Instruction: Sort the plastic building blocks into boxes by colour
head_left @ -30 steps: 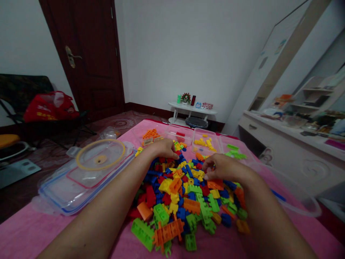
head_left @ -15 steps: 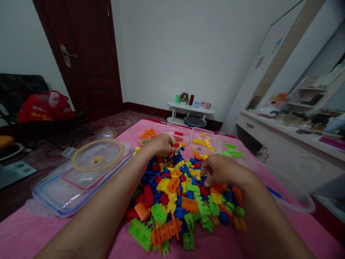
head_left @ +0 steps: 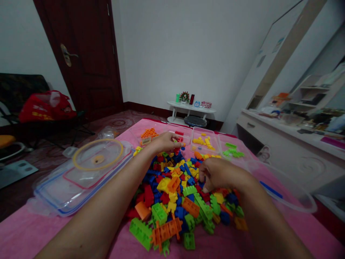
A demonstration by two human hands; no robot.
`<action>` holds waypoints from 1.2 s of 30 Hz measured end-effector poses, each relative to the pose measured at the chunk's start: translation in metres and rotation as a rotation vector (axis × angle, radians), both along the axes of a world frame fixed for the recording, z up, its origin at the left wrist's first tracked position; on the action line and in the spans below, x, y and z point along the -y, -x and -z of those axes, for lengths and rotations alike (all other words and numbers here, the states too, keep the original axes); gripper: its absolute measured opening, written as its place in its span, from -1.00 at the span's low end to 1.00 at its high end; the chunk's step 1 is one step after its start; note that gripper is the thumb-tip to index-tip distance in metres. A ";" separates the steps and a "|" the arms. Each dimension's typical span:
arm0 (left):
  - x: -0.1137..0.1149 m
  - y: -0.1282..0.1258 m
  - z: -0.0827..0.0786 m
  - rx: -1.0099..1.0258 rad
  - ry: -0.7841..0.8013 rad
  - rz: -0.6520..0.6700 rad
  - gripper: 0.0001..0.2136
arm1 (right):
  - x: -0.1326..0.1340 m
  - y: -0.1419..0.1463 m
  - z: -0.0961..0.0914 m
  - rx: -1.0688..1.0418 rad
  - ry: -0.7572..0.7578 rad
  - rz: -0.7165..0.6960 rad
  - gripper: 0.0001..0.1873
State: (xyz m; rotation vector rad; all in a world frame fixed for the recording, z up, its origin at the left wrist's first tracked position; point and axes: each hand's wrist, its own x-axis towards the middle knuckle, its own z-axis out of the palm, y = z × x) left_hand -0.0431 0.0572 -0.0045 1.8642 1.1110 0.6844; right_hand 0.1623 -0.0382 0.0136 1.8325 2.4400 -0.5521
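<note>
A heap of building blocks [head_left: 164, 185] in red, blue, yellow, orange and green lies in front of me. Over its far edge is my left hand [head_left: 168, 141], fingers bent together close to the clear box with red blocks [head_left: 184, 130]; what they hold is hidden. My right hand [head_left: 215, 172] reaches into the right side of the heap. Its fingers curl down among the blocks, and I cannot make out what is between them. Past the hands stand clear boxes with orange blocks [head_left: 148, 133], yellow blocks [head_left: 206, 141] and green blocks [head_left: 233, 151].
Clear lids [head_left: 88, 183] are stacked at the left on the pink cloth [head_left: 218, 237]. At the right, a large clear container [head_left: 299, 192] holds a long blue piece [head_left: 271, 189]. Behind are a small white table [head_left: 190, 107], a dark door and a white dresser.
My left hand has shifted slightly right and up, toward the box of red blocks. My right hand has moved a little left within the heap, and some blocks near it have shifted.
</note>
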 end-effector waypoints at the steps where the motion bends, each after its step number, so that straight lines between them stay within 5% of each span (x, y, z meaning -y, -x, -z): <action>1: -0.001 0.000 0.001 0.010 0.001 -0.005 -0.49 | 0.002 -0.001 0.000 -0.008 -0.002 0.000 -0.75; 9: 0.003 0.000 -0.007 0.066 0.050 0.020 -0.63 | 0.005 0.011 0.009 0.200 -0.020 -0.096 -0.79; 13: 0.017 -0.010 -0.010 0.217 0.209 0.028 -0.77 | -0.002 0.003 0.002 0.192 -0.176 0.005 -0.92; 20: 0.019 -0.030 0.010 0.430 0.528 0.093 -0.69 | -0.018 0.002 0.003 -0.393 -0.551 0.209 -0.83; 23: 0.016 -0.030 0.014 0.518 0.674 0.218 -0.52 | -0.020 0.013 0.010 -0.618 -0.644 0.217 -0.79; 26: 0.014 -0.029 0.016 0.586 0.814 0.286 -0.60 | -0.019 0.018 0.011 -0.753 -0.692 0.210 -0.78; 30: 0.008 -0.024 0.017 0.716 0.856 0.119 -0.87 | -0.018 0.010 0.001 -0.946 -0.692 0.259 -0.82; 36: -0.029 -0.021 -0.003 1.050 0.825 -0.300 -0.89 | -0.017 -0.003 -0.012 -1.097 -0.668 0.359 -0.81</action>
